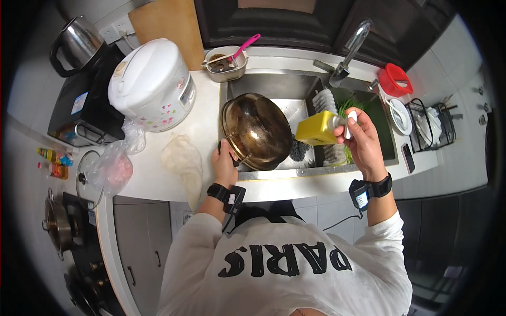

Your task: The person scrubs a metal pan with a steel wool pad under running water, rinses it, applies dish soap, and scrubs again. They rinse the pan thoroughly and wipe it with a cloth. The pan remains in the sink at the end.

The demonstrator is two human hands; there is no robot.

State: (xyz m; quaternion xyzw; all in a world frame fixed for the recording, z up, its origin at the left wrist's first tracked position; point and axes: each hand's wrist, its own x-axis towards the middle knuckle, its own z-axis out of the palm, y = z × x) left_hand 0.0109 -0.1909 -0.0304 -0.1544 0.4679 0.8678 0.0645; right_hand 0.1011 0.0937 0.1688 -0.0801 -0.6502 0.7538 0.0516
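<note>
My left hand [224,162] grips the dark side handle of a browned metal pot [257,130]. The pot is tipped over the left sink basin [272,83], its stained outside towards me and its inside hidden. In my right hand [365,142] is a yellow bottle [316,128], held by its white pump top [350,122] and tilted on its side. That bottle hangs above the right part of the sink, just right of the pot. A dark mesh scrubber [299,150] lies in the basin, partly behind the pot.
A chrome faucet [352,51] rises behind the sink. Green vegetables [352,103] and a grey ribbed cloth [325,102] lie at the right basin. On the left counter stand a white rice cooker [150,87] and a pale cloth [182,156]. A phone [408,158] lies far right.
</note>
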